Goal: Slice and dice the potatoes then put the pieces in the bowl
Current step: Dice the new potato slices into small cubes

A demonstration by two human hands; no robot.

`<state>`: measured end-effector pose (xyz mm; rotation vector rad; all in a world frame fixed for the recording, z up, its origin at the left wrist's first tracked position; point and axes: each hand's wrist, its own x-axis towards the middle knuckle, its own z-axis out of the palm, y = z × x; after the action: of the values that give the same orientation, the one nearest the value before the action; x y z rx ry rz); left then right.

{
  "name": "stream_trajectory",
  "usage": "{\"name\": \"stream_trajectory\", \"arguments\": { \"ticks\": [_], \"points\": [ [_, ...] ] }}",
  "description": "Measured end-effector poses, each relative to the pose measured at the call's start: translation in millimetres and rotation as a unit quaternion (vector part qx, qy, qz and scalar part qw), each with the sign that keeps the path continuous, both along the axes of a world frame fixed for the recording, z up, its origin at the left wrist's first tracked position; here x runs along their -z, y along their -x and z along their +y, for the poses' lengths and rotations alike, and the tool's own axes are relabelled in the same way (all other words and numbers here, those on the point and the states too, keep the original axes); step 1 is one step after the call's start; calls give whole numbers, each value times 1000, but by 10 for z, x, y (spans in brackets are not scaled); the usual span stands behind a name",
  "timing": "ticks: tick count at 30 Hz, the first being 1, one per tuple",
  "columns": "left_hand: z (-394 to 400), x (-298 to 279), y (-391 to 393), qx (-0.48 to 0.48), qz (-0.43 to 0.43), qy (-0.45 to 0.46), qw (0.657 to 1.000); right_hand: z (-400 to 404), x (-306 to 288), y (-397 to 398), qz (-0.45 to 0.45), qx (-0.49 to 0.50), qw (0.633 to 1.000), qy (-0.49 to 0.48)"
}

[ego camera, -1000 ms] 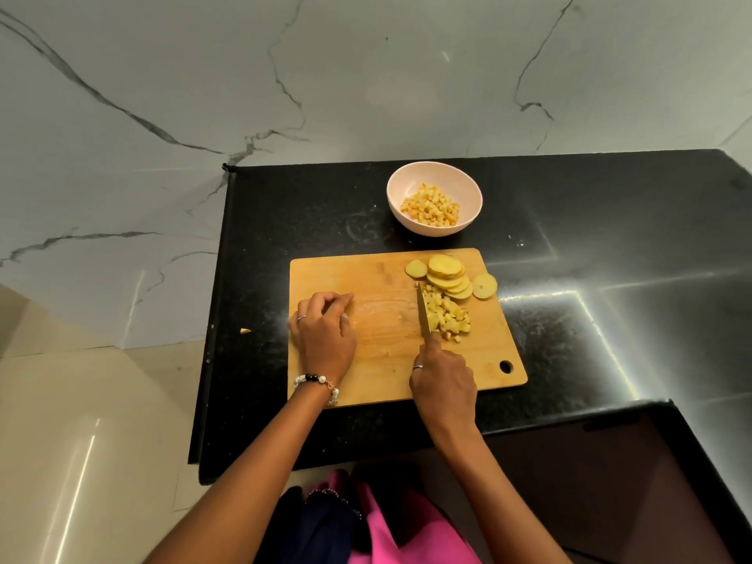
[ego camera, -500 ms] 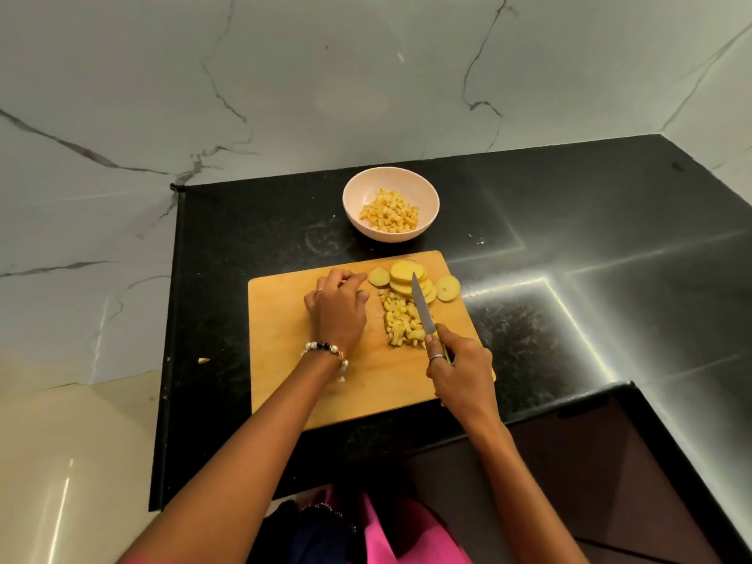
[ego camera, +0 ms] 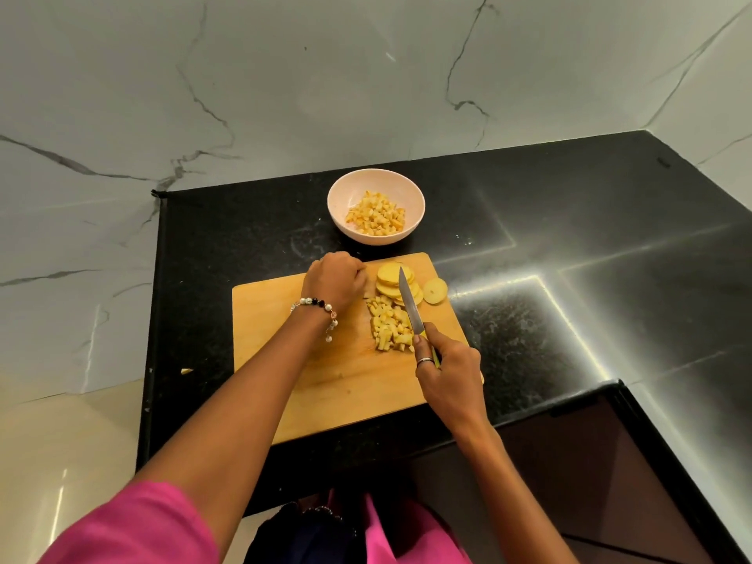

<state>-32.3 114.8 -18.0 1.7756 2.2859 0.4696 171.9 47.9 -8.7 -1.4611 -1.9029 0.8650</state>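
Right hand (ego camera: 445,370) pinched the knife (ego camera: 408,301), its grip curled round the handle. Left hand (ego camera: 335,280) had moved up, fingers curled, beside the potato slices (ego camera: 390,282); more dicing likely awaited.

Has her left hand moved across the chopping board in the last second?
Yes. The left hand has gone from the board's near-left part toward the far edge of the cutting board, and now sits right beside the stacked potato slices, nearer the bowl.

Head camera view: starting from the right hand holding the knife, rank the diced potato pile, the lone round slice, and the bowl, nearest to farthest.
From the right hand:
1. Diced potato pile, just left of its fingers on the board.
2. Lone round slice, at the board's far right edge.
3. Bowl, beyond the board.
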Motion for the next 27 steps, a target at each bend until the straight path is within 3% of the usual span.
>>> {"name": "stream_trajectory", "arguments": {
  "ticks": [3, 6, 8, 10, 15, 27],
  "points": [
    [-97, -2, 92, -84, -129, -49, 987, -10, 16, 27, 12, -6, 1000, 3],
    [-275, -26, 147, -185, -340, -68, 919, -53, 32, 69, 23, -17, 1000, 13],
    [-450, -51, 165, -210, -418, -71, 881, -94, 56, 108, 20, -27, 999, 14],
    [-655, -76, 174, -206, -409, -63, 887, -144, 84, 157, 15, -42, 999, 11],
    [-1092, 50, 179, -174, -267, -15, 948, -310, 128, 304, 4, -79, 997, -18],
    [-1306, 235, 187, -94, -170, -65, 979, -642, 180, 601, -162, -147, 973, -72]
  ]
}}
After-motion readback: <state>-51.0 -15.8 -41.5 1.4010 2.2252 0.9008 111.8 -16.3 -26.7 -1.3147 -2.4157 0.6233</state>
